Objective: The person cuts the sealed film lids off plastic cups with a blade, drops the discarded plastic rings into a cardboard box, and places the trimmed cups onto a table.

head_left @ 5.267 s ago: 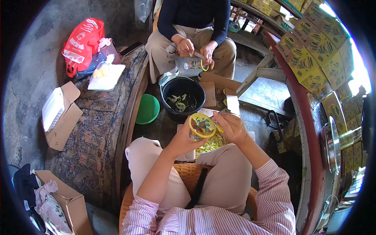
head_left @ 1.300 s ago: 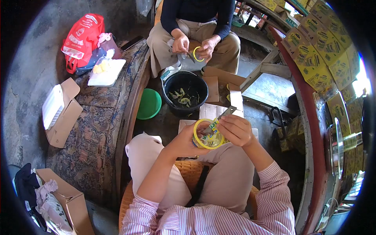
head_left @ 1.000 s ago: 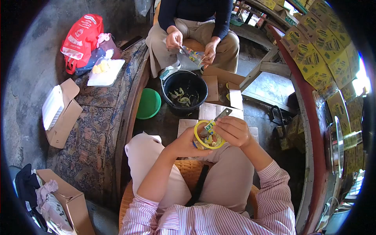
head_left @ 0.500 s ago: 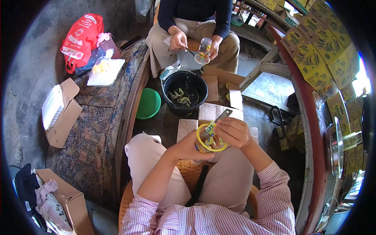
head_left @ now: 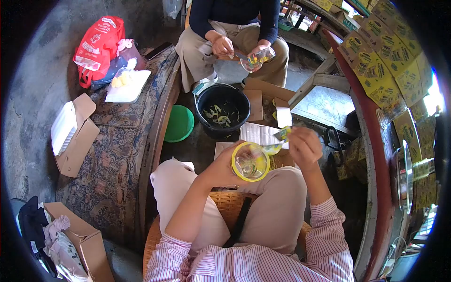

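Observation:
My left hand (head_left: 221,168) wraps around a clear plastic jar (head_left: 250,175) with a yellow rim, its round opening turned up towards me. Just right of the jar, my right hand (head_left: 305,148) is closed on a flat metal scraper blade, smeared by motion. A yellow-green label scrap (head_left: 273,149) hangs by the blade and the fingers; whether it still touches the jar I cannot tell. Ahead stands a black bucket (head_left: 199,113) with crumpled label scraps (head_left: 218,115) in it. Across from me, another person's hands (head_left: 223,47) hold a clear jar (head_left: 263,57) and a thin tool.
A green basin (head_left: 179,123) lies left of the bucket. Opened cardboard (head_left: 255,104) is on the floor in front. The patterned bench (head_left: 117,155) at left bears a red bag (head_left: 101,49) and boxes. Stacked yellow cartons (head_left: 383,42) line the right side, beyond a wooden frame (head_left: 331,82).
My right hand has moved right, away from the jar, with the scraper and label scrap. The jar has turned its opening more towards me. The other person's jar has tilted onto its side.

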The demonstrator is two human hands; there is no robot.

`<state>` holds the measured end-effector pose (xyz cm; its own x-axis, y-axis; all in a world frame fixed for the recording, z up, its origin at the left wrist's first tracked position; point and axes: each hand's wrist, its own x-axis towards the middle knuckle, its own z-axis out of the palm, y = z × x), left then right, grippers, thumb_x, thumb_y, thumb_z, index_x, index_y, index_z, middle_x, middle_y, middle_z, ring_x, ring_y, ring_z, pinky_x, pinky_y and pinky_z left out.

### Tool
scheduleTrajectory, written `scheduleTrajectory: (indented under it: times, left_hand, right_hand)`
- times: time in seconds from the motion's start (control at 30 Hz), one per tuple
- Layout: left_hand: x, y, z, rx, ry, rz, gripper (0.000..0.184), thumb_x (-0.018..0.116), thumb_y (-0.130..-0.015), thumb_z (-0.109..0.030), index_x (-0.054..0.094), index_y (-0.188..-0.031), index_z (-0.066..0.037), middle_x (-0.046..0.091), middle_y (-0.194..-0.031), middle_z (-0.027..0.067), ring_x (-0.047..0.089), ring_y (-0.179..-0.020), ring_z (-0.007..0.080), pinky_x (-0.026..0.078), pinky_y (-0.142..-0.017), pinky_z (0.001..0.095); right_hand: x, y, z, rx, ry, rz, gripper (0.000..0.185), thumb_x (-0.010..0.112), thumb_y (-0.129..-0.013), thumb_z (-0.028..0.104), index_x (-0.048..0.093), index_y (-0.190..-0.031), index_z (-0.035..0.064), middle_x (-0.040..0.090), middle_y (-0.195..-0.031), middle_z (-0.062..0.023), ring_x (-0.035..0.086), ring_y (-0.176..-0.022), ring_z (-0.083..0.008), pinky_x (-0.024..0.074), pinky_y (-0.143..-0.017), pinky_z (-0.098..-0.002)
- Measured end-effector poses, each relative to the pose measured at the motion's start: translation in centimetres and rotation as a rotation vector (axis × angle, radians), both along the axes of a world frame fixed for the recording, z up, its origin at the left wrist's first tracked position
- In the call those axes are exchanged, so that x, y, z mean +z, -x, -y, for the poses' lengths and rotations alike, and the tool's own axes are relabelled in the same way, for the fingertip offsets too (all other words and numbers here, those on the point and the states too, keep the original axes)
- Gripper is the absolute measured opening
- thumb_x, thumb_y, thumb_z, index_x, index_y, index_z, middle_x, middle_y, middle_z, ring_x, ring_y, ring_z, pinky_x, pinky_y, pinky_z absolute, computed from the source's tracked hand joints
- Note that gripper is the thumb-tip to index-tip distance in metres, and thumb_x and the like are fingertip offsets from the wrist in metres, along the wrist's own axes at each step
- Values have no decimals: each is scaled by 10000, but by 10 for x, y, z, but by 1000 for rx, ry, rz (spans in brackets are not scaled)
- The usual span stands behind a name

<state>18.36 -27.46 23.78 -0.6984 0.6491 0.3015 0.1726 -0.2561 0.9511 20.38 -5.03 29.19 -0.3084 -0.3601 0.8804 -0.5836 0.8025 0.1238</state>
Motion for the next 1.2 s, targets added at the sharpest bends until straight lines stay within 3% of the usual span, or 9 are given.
scheduleTrajectory:
  times: [0.23,0.43,0.47,0.6,0.8,0.9,1.0,1.1,1.2]
  left_hand:
    - [4,6,4,98,-9,-99,585,821,-502,-122,564,-1020,-39,485,-994,56,484,-941,185,393,-848,281]
    - [4,6,5,128,38,-127,597,825,-486,-128,568,-1016,-36,494,-989,55,496,-934,181,399,-839,284]
    - [4,7,5,138,46,-141,599,825,-484,-128,568,-1016,-36,496,-984,54,502,-928,179,405,-832,285]
    - [1,8,4,141,-36,-115,602,824,-476,-119,568,-1014,-33,504,-964,53,527,-894,172,424,-804,279]
    - [3,10,5,166,14,-128,611,826,-471,-107,555,-1013,-27,509,-958,60,534,-881,162,430,-793,270]
    - [5,10,6,183,34,-149,611,825,-472,-105,548,-1011,-26,509,-960,61,532,-885,162,429,-796,271]
    - [2,11,5,180,2,-131,612,824,-476,-103,546,-1016,-27,509,-959,63,531,-887,166,427,-799,274]
    - [3,10,6,193,13,-185,618,821,-473,-102,545,-1021,-26,512,-961,68,531,-893,168,425,-806,276]
    - [3,13,7,215,71,-285,614,814,-476,-93,544,-1024,-28,519,-976,74,531,-907,171,425,-813,281]
  right_hand:
    - [-28,1,-37,-229,99,258,205,593,-582,-108,599,-727,37,570,-717,-71,570,-667,-231,475,-586,-323]
    - [-81,9,-59,-351,-306,755,132,536,-678,33,627,-759,83,548,-747,-67,571,-745,-232,490,-634,-348]
    - [-88,12,-62,-360,-443,856,176,518,-696,51,638,-814,103,578,-765,-60,581,-747,-231,497,-646,-346]
    - [-103,12,-55,-414,-525,992,302,526,-700,41,633,-968,130,632,-780,-78,607,-742,-230,499,-663,-345]
    - [-96,12,-53,-401,-495,1026,392,549,-675,16,616,-1037,150,638,-794,-93,607,-741,-242,495,-673,-353]
    - [-87,11,-52,-373,-514,1059,573,578,-585,-51,566,-1115,168,620,-754,-105,588,-757,-256,495,-680,-365]
    - [-84,10,-50,-399,-560,1064,452,562,-660,7,576,-1091,144,624,-742,-89,598,-759,-250,489,-672,-362]
    - [-82,9,-48,-404,-609,1074,456,563,-664,9,564,-1097,152,614,-820,-84,596,-768,-254,490,-679,-368]
    - [-95,8,-54,-297,-366,946,423,559,-666,-5,591,-1054,162,579,-948,-75,596,-761,-251,493,-685,-366]
